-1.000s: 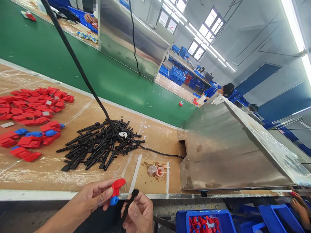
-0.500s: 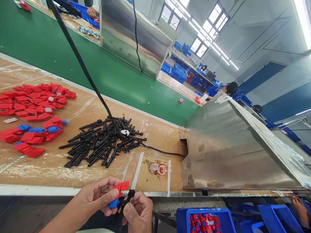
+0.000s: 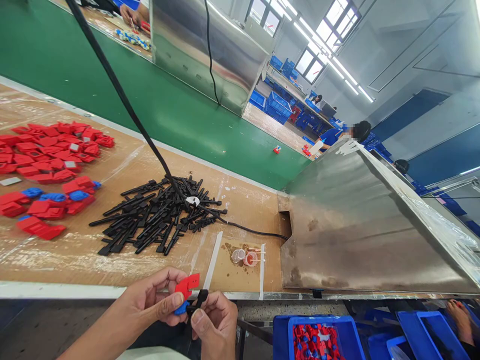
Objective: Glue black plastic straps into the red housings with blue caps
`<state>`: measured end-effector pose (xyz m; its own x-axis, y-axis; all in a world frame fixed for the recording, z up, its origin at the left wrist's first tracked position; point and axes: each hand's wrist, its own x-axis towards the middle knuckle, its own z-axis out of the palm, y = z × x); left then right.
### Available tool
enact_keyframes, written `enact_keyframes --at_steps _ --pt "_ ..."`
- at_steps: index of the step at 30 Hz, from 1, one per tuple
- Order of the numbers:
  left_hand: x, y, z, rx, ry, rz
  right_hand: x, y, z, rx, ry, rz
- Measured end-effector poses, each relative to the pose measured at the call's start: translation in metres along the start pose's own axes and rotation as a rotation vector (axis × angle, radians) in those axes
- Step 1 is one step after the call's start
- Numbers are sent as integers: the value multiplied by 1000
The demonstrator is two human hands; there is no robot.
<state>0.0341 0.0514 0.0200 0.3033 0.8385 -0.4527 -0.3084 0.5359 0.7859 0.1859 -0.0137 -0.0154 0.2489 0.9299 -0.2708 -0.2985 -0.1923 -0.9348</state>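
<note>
Near the front edge of the table, my left hand (image 3: 157, 302) pinches a red and blue part (image 3: 186, 287), red at the top and blue below. My right hand (image 3: 215, 320), just to its right, grips a black piece (image 3: 199, 301) between thumb and fingers. The black piece meets the blue section; whether it is seated there is hidden. Beyond my hands lies a heap of black pieces (image 3: 150, 215). Red parts (image 3: 48, 150) are piled at the left, with several red and blue ones (image 3: 48, 209) in front of them.
Small cups (image 3: 249, 258) with sticks stand on a stained, taped patch. A black cable (image 3: 123, 100) crosses the view. A metal panel (image 3: 356, 220) rises at the right, above a blue bin (image 3: 294, 320) of red and blue parts. Other people's hands (image 3: 129, 16) show at the upper left.
The black piece has turned slightly and now sits closer against the blue section. My hands have barely moved. The view has shifted a little.
</note>
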Motion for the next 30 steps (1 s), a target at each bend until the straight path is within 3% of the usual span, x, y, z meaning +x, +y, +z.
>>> enact_keyframes --at_steps 11,23,30 --pt "2 -4 -10 158 -105 6 2 28 -10 10 -20 -49" --pt "20 -44 -37 250 -261 70 -4 13 -3 -108 -3 -36" --pt "9 -22 -23 271 -269 76 -2 8 0 -128 -34 -24"
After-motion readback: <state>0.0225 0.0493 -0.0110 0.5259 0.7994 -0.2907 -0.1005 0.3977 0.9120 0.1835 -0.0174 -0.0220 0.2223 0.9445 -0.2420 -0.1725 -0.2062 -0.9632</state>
